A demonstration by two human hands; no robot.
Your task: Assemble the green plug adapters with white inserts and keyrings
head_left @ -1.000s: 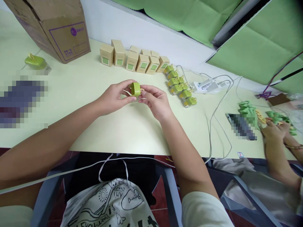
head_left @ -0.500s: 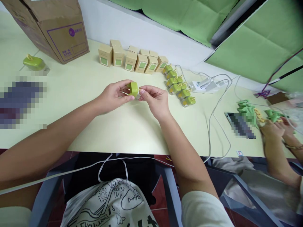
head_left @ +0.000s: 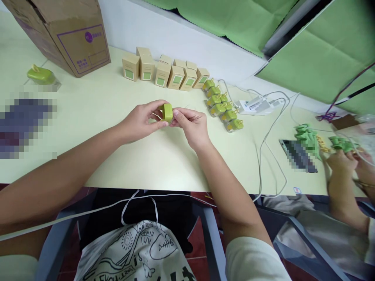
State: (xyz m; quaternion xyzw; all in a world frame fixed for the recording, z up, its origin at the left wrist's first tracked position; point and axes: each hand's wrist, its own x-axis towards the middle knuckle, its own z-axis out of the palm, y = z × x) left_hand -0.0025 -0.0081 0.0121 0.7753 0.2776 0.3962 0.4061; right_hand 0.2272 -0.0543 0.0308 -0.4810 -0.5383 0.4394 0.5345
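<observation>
Between my two hands, just above the table, is a hollow green plastic lid (head_left: 168, 112), its open side turned to the left. My left hand (head_left: 143, 120) is closed on its left edge, with thumb below and fingers above. Against the lid's right side, my right hand (head_left: 190, 123) pinches something small that its fingers hide. To the right of my hands stand several small clear containers with green lids and yellow loops (head_left: 217, 109). One more green-lidded container (head_left: 42, 76) lies at the far left.
Small brown boxes (head_left: 162, 74) line the back by the wall. A large carton (head_left: 79, 43) stands back left. A white power strip (head_left: 254, 106) with trailing cables lies right of the containers. A phone (head_left: 299, 156) lies near another person's hands (head_left: 342, 160), by green and yellow pieces.
The green lid has turned slightly, showing more of its hollow side. My right fingers have closed in against it. The other person's hands have shifted a little to the right.
</observation>
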